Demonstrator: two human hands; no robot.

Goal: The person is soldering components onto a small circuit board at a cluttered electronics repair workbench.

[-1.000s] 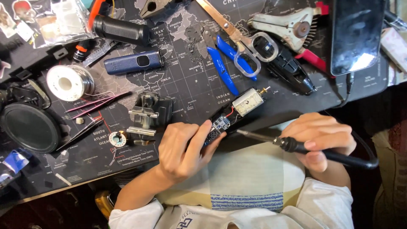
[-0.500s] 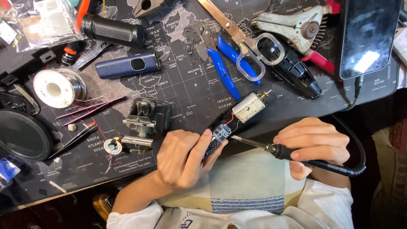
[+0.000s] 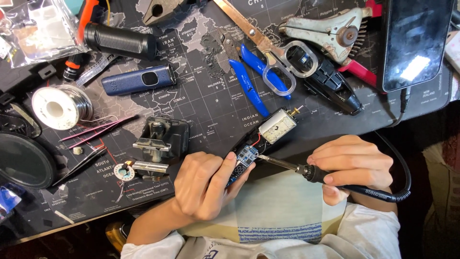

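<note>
My left hand grips a small blue circuit board at the near edge of the dark map-printed mat. Red and black wires run from the board to a small silver motor lying just beyond it. My right hand holds a black soldering iron by its handle. The iron's metal tip points left and touches the board's right edge.
A solder spool, red tweezers and a small black vise lie left. Blue-handled cutters, scissors, a wire stripper and a phone are at the back right. A blue cylinder is at the back.
The view has shifted slightly. The soldering iron's tip has moved left, closing in on the board. My left hand still grips the board in the same place.
</note>
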